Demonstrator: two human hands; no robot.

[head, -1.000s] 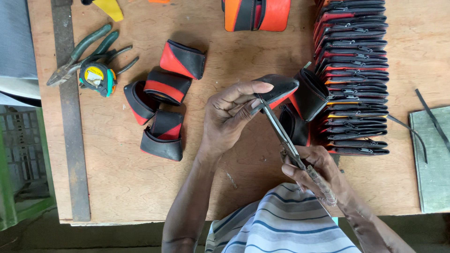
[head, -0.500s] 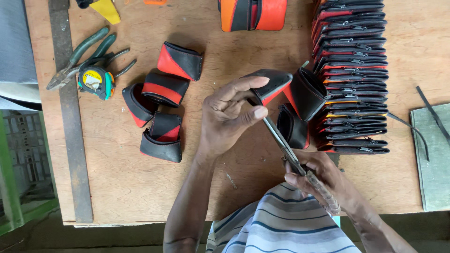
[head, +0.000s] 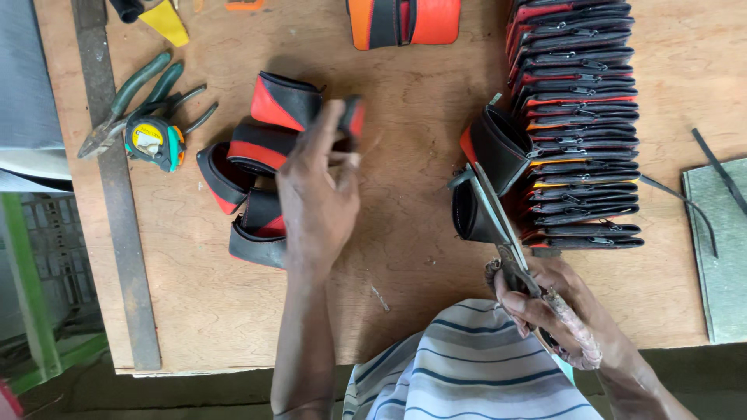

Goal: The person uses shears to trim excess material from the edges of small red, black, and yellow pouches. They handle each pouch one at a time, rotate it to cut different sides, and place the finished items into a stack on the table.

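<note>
Wooden table [head: 420, 272] carries folded red-black pouches [head: 257, 167], stacked pouches [head: 580, 124] (right side), pliers [head: 124, 101], tape measure [head: 154, 142], steel ruler [head: 117, 202].

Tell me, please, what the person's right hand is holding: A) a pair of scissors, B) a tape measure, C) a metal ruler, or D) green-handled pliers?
A: the right hand grips the handles of the scissors, whose blades point up the table toward the stacked black pouches.

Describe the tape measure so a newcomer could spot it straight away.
Start at the long metal ruler on the wooden table's left side. Beside it, against green-handled pliers, lies the tape measure: small, rounded, teal and black with a yellow centre, unlike the red-and-black pouches nearby.
</note>
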